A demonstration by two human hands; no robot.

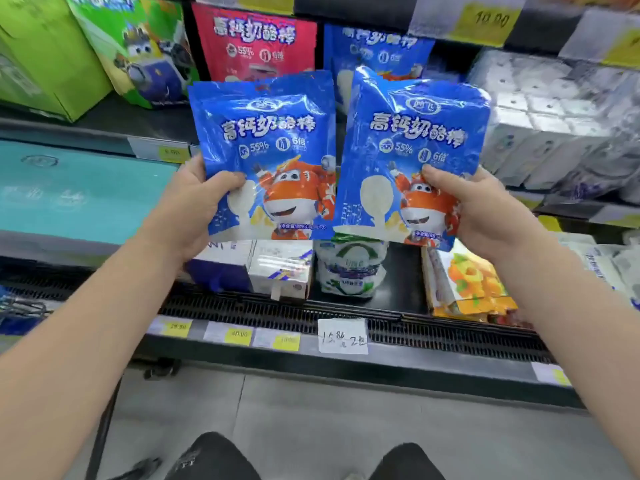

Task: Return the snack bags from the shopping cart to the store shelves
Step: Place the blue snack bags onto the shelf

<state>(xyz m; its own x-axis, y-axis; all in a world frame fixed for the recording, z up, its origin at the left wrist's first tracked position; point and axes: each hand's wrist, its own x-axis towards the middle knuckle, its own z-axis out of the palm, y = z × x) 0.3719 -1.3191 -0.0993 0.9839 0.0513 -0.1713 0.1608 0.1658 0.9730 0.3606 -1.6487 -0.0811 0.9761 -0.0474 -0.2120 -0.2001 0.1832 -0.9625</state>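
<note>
Shelves of packaged goods face us, and we hold one snack bag in each hand in the middle of the frame. Our left hand grips the left blue bag by its lower left edge, with the thumb pressed on the front and the other fingers hidden behind. Our right hand grips the right blue bag by its lower right edge, with the thumb lying across the front beside the orange cartoon plane. Both bags stand upright with their printed faces toward us. Their inner edges meet near the bottom, but we cannot tell whether they touch or overlap. They hang in the air in front of the shelving, resting on nothing.

Behind them, at the upper middle, a red bag and a blue shelf bag of the same design stand side by side. Green boxes fill the upper left, and a teal box lies below them at the left. White wrapped packs are stacked at the right. Under the held bags, on the lower level, we see a white carton and a white pouch with green print. An orange and yellow bag lies further right. A handwritten price label hangs on the front rail at the lower middle, just beside yellow tags. Our knees in dark trousers show at the bottom edge.
</note>
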